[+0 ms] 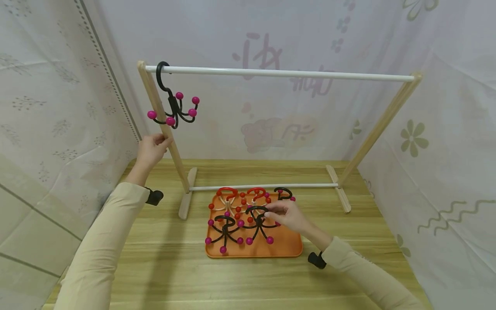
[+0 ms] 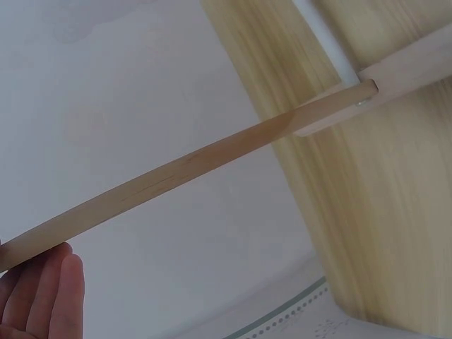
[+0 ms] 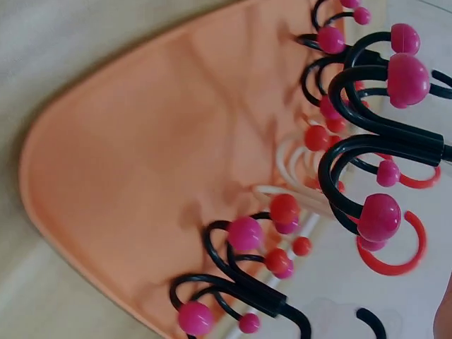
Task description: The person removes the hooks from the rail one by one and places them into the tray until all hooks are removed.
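Observation:
My left hand (image 1: pixel 152 150) holds the left wooden post (image 1: pixel 176 155) of a rack, with fingers on one side of it in the left wrist view. From the rack's white top rail (image 1: pixel 279 73) hangs a black multi-hook hanger (image 1: pixel 173 105) with pink ball tips, at the left end. Over an orange tray (image 1: pixel 286 247), my right hand (image 1: pixel 288 216) pinches the hook of another black multi-hook hanger (image 3: pixel 402 141). Beside it lie a black hanger (image 1: pixel 225 230), another black one (image 1: pixel 284 193) partly hidden behind the hand, and two red-and-white hangers (image 1: pixel 227 200) with red balls.
The rack's right post (image 1: pixel 379 125) rises from a wooden foot (image 1: pixel 338 189). A white lower bar (image 1: pixel 263 186) runs just behind the tray. Patterned cloth (image 1: pixel 271 120) encloses the wooden tabletop (image 1: pixel 186 267) at the back and sides.

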`<state>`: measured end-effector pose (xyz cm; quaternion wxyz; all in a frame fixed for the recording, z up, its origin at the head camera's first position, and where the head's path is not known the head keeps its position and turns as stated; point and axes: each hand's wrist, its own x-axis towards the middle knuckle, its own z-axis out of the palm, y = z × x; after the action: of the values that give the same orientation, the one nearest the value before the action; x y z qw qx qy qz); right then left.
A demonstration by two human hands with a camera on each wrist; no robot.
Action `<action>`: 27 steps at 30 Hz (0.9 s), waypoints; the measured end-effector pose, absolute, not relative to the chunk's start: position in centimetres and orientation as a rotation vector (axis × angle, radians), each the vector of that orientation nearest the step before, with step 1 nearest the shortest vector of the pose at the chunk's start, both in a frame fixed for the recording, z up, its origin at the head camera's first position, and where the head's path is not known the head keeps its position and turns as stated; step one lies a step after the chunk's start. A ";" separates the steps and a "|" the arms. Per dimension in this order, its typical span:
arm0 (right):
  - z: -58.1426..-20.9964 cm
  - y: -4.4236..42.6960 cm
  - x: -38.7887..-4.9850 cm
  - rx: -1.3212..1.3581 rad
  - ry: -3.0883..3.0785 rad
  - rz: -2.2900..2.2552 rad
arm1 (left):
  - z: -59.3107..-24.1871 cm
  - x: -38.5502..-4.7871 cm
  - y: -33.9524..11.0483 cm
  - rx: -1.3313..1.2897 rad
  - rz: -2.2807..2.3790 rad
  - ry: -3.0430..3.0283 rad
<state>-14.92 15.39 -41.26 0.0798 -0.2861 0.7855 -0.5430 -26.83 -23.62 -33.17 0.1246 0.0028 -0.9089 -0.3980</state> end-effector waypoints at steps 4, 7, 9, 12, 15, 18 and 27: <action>-42.4 15.2 -14.8 -0.811 2.325 -1.633 | -33.2 -26.8 -23.7 0.007 -1.173 -2.647; -43.1 14.9 -14.7 -0.797 2.291 -1.675 | -33.2 -26.9 -23.7 0.005 -1.169 -2.648; -43.5 14.7 -14.7 -0.815 2.272 -1.709 | -33.3 -26.9 -23.7 0.005 -1.164 -2.647; -43.9 14.5 -14.6 -0.854 2.254 -1.741 | -33.3 -26.9 -23.7 0.003 -1.157 -2.648; -44.1 14.3 -14.3 -0.861 2.225 -1.755 | -33.3 -26.9 -23.6 0.007 -1.164 -2.648; -44.4 14.2 -14.1 -0.828 2.206 -1.762 | -33.2 -26.9 -23.6 0.013 -1.179 -2.648; -45.2 14.0 -13.2 -0.789 2.361 -1.871 | -33.3 -27.0 -23.7 0.002 -1.185 -2.640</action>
<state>-13.24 13.99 -45.21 0.0141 -0.2533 0.7581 -0.6007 -26.97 -23.66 -33.32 0.1237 0.0005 -0.9053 -0.4063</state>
